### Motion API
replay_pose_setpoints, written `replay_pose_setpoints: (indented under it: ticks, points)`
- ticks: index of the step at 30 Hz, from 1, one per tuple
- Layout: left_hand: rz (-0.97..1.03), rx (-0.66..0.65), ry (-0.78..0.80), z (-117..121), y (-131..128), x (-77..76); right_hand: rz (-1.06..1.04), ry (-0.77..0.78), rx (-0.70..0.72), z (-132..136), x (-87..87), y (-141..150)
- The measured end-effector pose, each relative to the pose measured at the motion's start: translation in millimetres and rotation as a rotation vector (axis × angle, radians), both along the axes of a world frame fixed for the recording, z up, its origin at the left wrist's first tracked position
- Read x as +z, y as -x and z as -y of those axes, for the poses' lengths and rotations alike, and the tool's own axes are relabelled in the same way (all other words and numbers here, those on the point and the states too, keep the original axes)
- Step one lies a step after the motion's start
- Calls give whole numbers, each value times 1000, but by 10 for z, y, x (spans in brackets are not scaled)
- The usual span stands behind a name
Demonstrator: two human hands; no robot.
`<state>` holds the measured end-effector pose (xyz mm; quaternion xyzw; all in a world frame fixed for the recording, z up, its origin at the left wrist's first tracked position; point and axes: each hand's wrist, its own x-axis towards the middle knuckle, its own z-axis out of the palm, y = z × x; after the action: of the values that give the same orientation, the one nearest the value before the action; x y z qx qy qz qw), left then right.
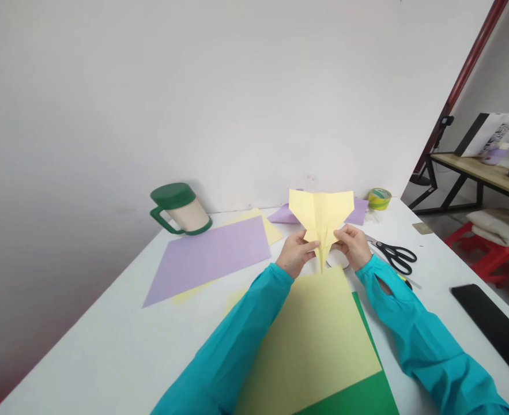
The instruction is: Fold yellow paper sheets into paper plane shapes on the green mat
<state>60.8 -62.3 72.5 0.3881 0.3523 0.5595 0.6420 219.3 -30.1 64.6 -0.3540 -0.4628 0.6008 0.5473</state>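
Note:
A folded yellow paper airplane (322, 210) is held up above the table, its narrow tip pointing down toward me and its wide wings spread at the top. My left hand (296, 252) pinches its left side between thumb and fingers. On the opposite side, my right hand (353, 245) grips the edge in the same way. Below the plane lies a flat sheet of yellow paper (319, 334), on top of a green sheet (353, 397). Part of a round white thing shows between the hands, mostly hidden.
Left of the hands are a purple sheet (215, 256) and a green-lidded cream mug (180, 208). Black-handled scissors (395, 255) lie beside my right wrist, with a roll of tape (379, 199) behind. A black flat object (491, 328) rests at the right edge. A wall backs the table.

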Motion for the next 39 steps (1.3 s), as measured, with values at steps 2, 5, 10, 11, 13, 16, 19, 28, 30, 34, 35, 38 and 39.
replay_pose_setpoints:
  ticks: [2,5,10,11,13,16,19,28,30,34,35,38,39]
  points:
    - [-9,3,2,0,2,-5,3,-1,18,-1,4,-6]
    - [-22,9,0,-4,-3,-28,21,-17,71,1,9,-12]
    - [-56,49,-18,-32,-20,-120,105,-103,182,-13,-50,-26]
    - [-62,61,-27,-43,-20,-142,127,-134,189,-22,-68,-32]
    - [-74,86,-45,-68,-9,-183,172,-215,170,-41,-92,-48]
    - [-86,125,-62,-98,37,-227,255,-386,97,-50,-65,-78]
    - [-73,120,-49,-90,114,-239,339,-562,60,-28,-2,-104]
    - [-12,-112,79,84,241,-71,749,-1036,-99,-3,-89,-209]
    - [-24,-144,81,119,200,-72,668,-906,-107,-1,-100,-220]
    - [-37,-152,49,135,62,-159,521,-641,-138,4,-141,-200]
    - [-35,-146,37,129,27,-184,514,-588,-144,5,-161,-190]
    - [-29,-132,12,106,-54,-237,489,-408,-106,19,-220,-157]
    - [-31,-131,7,101,-73,-248,482,-361,-77,30,-231,-146]
